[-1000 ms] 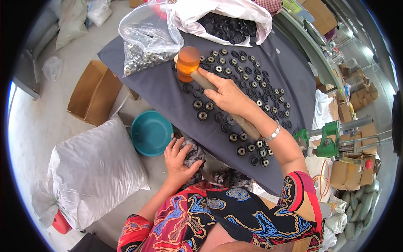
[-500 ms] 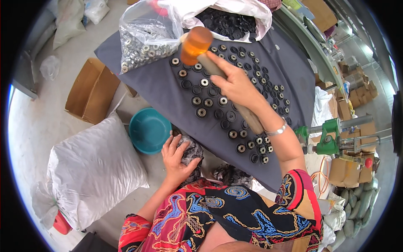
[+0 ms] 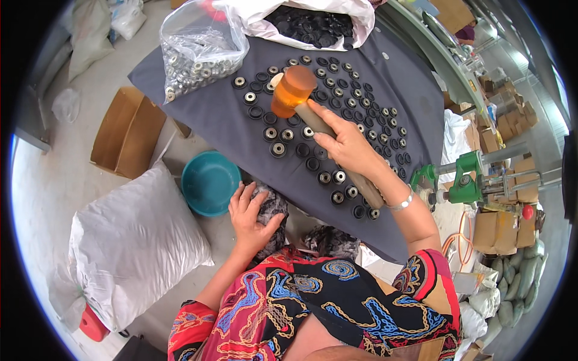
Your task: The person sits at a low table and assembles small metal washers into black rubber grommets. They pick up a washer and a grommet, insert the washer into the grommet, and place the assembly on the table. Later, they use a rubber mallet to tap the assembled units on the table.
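My right hand (image 3: 348, 139) is closed around the wooden handle of a mallet (image 3: 292, 91) with a translucent orange head. The mallet head is over the dark cloth, among rows of black rings (image 3: 255, 112), many with a silver bearing (image 3: 277, 150) in the middle. The head covers some of these pieces, and whether it touches any cannot be told. My left hand (image 3: 248, 218) lies on my knee, on dark patterned cloth, fingers spread and holding nothing.
The grey-covered table (image 3: 198, 117) carries a clear bag of bearings (image 3: 201, 66) and a white sack of black parts (image 3: 367, 24). At left are a teal basin (image 3: 212, 207), a cardboard box (image 3: 127, 133) and a stuffed white sack (image 3: 141, 240). Green clamp-like hardware (image 3: 465, 180) stands right.
My right hand has brought the mallet head nearer to me over the pieces. The view has shifted slightly, moving the table up and left in the picture. My left hand stays on my knee.
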The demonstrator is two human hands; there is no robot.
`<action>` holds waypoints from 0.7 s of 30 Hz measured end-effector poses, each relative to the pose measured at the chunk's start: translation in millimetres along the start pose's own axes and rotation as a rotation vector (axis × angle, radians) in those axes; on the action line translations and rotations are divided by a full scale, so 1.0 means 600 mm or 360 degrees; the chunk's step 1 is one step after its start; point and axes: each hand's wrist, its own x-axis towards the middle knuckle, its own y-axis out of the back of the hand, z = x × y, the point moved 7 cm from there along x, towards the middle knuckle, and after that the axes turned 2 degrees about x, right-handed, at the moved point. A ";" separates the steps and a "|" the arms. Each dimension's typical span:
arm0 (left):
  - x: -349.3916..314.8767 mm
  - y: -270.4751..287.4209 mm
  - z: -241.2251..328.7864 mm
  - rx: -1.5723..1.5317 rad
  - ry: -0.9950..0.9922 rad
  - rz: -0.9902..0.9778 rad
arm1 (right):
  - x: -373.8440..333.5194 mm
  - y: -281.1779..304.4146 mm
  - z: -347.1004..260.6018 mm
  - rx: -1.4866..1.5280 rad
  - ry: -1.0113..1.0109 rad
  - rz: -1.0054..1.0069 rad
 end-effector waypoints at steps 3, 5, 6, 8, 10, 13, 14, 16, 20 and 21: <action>-0.001 0.000 -0.001 -0.0003 0.0008 0.0001 | -0.027 -0.001 -0.035 0.0034 0.0086 -0.0005; 0.000 -0.002 0.002 0.0008 -0.0012 -0.0007 | -0.035 -0.022 -0.033 -0.0132 0.0312 0.0017; 0.000 -0.003 0.004 0.0013 -0.0024 -0.0012 | -0.036 -0.034 -0.037 -0.0241 0.0396 0.0017; -0.001 -0.007 0.009 0.0028 -0.0031 -0.0026 | -0.031 -0.041 -0.025 -0.0130 0.0087 -0.0080; -0.002 -0.006 0.010 0.0051 -0.0033 -0.0028 | -0.032 -0.038 -0.020 -0.0116 0.0161 -0.0011; -0.004 -0.004 0.009 0.0061 -0.0018 -0.0001 | -0.048 -0.018 -0.037 0.0009 0.0056 0.0004; -0.004 -0.002 0.008 0.0059 -0.0011 0.0013 | -0.056 -0.011 -0.045 0.0083 -0.0063 -0.0030; -0.004 0.000 0.009 0.0048 -0.0024 0.0018 | -0.070 0.002 -0.048 0.0094 -0.0060 0.0035; -0.002 -0.006 0.016 0.0040 -0.0071 -0.0011 | -0.081 -0.018 0.006 -0.0137 0.0128 0.0156; -0.002 -0.004 0.017 0.0056 -0.0070 -0.0017 | -0.080 -0.022 0.009 -0.0061 0.0031 0.0116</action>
